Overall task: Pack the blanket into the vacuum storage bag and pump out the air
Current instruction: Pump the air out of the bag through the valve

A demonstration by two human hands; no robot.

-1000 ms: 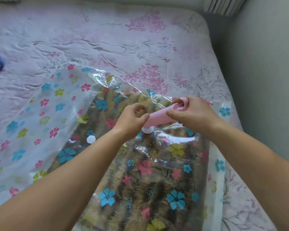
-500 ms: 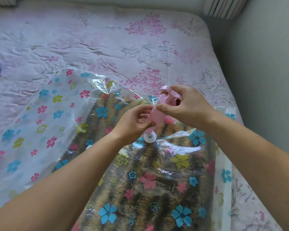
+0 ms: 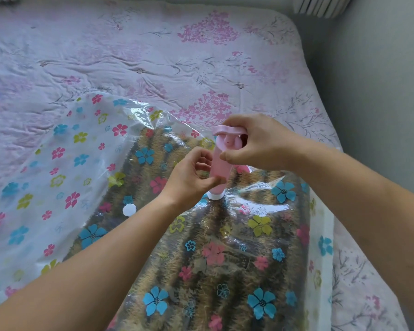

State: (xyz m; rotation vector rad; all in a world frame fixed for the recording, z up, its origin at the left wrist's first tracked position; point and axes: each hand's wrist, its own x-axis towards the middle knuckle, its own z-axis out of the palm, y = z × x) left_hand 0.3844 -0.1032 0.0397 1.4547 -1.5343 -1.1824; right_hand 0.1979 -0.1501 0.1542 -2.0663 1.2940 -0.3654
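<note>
Pump: we see a pink plastic hand pump [image 3: 219, 168] standing almost straight up in the middle, its white round foot [image 3: 215, 195] on the bag.
Left hand: the left hand [image 3: 189, 180] has its fingers curled tight round the pump's low part.
Right hand: the right hand [image 3: 256, 144], at 1 o'clock from the left one, has its fingers closed on the pump's top and handle.
Bag: we see the clear plastic storage bag with coloured flowers [image 3: 58, 163] lying on the bed.
Blanket: the brown striped fuzzy blanket [image 3: 201, 271] is inside the bag, from the middle to 6 o'clock.
Cap: a small white round cap [image 3: 129, 209] lies at 9 o'clock from the pump's foot.
Bed: the bed with a pale pink flower sheet [image 3: 153, 56] fills 12 o'clock.
</note>
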